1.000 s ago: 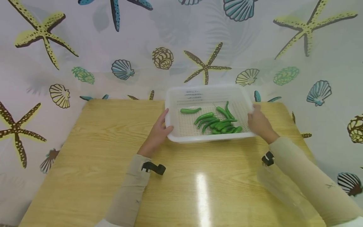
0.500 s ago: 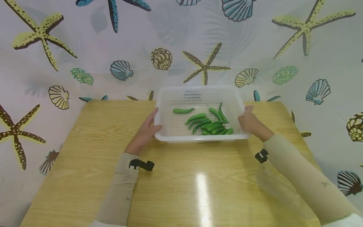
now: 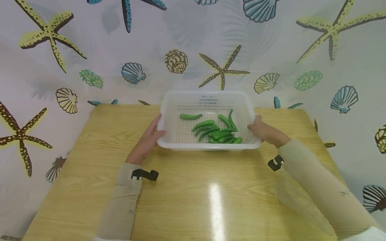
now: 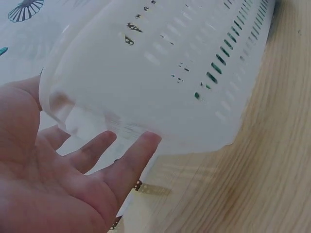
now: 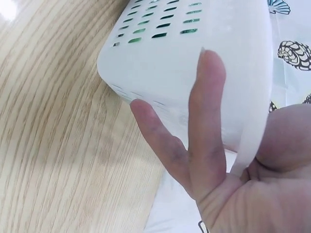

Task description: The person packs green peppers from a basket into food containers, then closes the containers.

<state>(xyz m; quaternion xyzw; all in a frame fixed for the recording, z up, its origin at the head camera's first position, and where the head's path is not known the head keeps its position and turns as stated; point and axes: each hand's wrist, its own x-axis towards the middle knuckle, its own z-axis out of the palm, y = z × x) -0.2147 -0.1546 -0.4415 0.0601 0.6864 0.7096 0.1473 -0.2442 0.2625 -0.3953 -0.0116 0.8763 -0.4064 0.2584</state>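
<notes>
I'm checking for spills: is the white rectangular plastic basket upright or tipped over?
Upright: the white rectangular plastic basket has its open top facing up, and slender green peppers lie inside.

So the left hand (image 4: 58, 189) has the end of this white plastic basket (image 4: 146, 92), fingers (image 4: 133, 162) spread along the low edge. I can see green peeking through some slots (image 4: 212, 77). Pale wooden table (image 4: 262, 179) off to one side, white cloth (image 4: 29, 51) with a blue shell (image 4: 25, 9) print on the other.
</notes>
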